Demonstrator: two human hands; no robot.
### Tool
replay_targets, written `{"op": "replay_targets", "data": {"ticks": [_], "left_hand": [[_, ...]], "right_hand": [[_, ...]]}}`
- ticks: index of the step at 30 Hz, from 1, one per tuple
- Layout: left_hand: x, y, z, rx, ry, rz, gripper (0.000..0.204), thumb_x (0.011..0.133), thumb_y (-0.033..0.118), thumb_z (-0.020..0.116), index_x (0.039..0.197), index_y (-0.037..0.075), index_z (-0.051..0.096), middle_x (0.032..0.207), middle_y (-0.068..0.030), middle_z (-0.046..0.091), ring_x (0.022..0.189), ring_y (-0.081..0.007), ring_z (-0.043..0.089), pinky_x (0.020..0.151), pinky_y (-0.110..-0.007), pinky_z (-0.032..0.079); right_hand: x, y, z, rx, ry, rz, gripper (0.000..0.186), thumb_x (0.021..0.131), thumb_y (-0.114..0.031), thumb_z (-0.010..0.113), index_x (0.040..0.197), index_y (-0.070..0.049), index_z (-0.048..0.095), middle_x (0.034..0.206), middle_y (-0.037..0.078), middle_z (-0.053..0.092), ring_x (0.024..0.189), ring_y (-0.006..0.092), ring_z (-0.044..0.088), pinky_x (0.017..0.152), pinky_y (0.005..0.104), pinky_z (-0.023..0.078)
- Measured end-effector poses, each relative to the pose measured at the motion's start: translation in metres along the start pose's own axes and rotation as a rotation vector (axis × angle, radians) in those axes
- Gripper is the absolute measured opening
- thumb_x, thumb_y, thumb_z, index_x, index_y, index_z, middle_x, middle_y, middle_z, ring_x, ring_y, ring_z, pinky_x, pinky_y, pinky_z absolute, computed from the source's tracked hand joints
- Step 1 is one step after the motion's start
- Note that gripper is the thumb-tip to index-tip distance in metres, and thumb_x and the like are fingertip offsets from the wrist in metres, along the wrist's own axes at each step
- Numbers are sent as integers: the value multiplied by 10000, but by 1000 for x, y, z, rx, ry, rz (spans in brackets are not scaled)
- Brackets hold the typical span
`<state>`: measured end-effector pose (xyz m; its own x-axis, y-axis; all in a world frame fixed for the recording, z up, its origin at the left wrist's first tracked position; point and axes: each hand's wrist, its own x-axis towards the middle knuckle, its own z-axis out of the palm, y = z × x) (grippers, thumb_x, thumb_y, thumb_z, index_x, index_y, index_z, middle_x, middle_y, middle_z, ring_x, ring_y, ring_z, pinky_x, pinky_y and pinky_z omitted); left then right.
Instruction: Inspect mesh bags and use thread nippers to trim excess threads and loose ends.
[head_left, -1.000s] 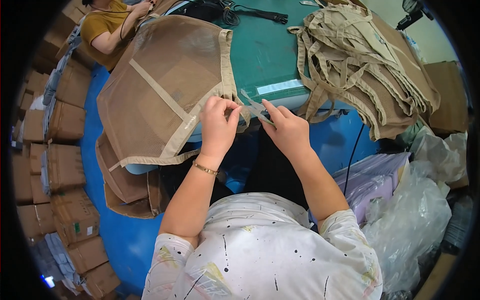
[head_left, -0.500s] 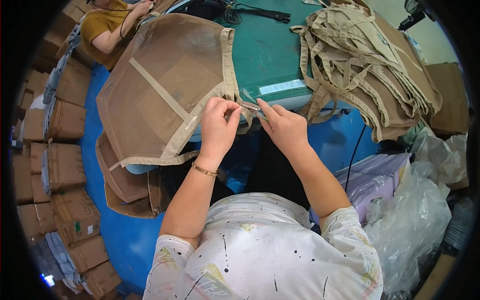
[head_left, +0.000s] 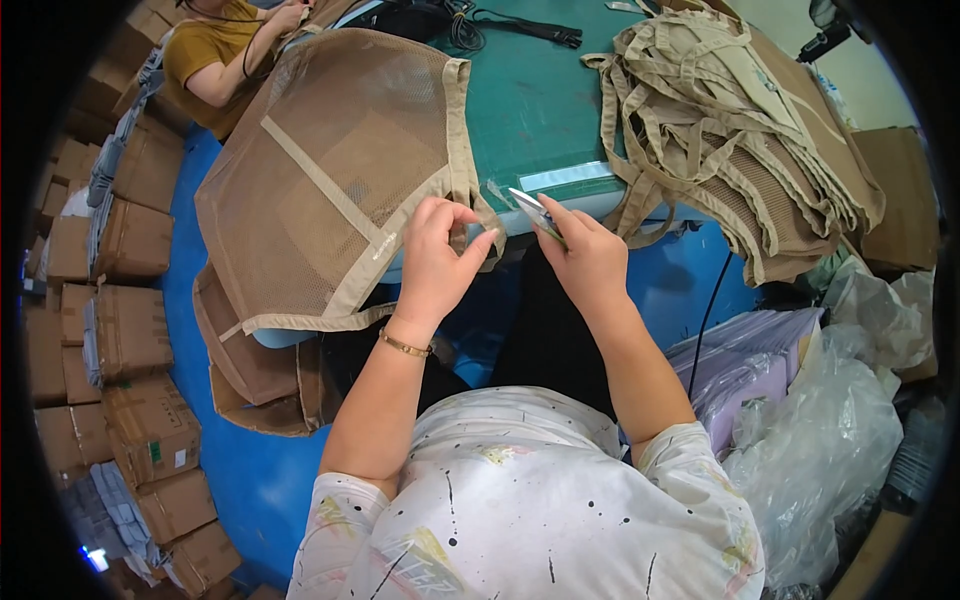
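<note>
A brown mesh fabric piece [head_left: 370,130] with tan binding lies over the near left part of the green table. My left hand [head_left: 433,255] is at its right corner, by a tan fabric band [head_left: 487,222]. Thumb and index finger are curved but apart there, touching or nearly touching the band; the other fingers are partly hidden. In my right hand [head_left: 590,258] is a pair of small thread snips [head_left: 529,207], its metal blades pointing up and left. The blades are just right of the band, apart from it.
Stacked mesh pieces with tan straps [head_left: 700,140] cover the table's [head_left: 535,95] right side. Black cords [head_left: 465,30] lie at the back. Cardboard boxes [head_left: 150,430] line the left, where another person [head_left: 215,65] works. Clear plastic bags [head_left: 820,430] are at right.
My left thumb and index finger have parted from their pinch. My right hand has drawn slightly right with the snips, away from the left fingertips, and the blades show more fully.
</note>
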<state>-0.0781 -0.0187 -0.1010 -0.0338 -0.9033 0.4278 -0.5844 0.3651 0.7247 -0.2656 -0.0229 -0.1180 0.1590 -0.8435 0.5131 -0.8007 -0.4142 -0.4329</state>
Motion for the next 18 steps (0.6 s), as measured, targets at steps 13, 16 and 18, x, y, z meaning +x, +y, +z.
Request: {"op": "replay_targets", "data": {"ticks": [13, 16, 18], "left_hand": [[-5, 3, -4, -102, 2, -49, 128, 810, 65, 678, 820, 27, 556, 844, -50, 571, 772, -164, 579, 727, -290, 465], [-12, 0, -13, -380, 19, -193, 104, 868, 74, 633, 859, 29, 539, 851, -41, 612, 807, -127, 593, 745, -262, 469], [-20, -1, -15, -505, 33, -264, 97, 898, 61, 604, 920, 15, 522, 856, -37, 612, 814, -90, 589, 756, -224, 470]], "right_hand": [[-27, -8, 7, 715, -12, 450, 371, 796, -137, 725, 1135, -39, 613, 771, 22, 600, 620, 88, 543, 556, 223, 452], [-27, -8, 12, 1024, -23, 600, 324, 815, -144, 720, 1081, -7, 594, 791, -21, 576, 654, 48, 513, 569, 199, 430], [-28, -8, 18, 1106, -46, 656, 304, 821, -145, 719, 1049, 2, 583, 803, -36, 566, 675, 33, 501, 581, 188, 421]]}}
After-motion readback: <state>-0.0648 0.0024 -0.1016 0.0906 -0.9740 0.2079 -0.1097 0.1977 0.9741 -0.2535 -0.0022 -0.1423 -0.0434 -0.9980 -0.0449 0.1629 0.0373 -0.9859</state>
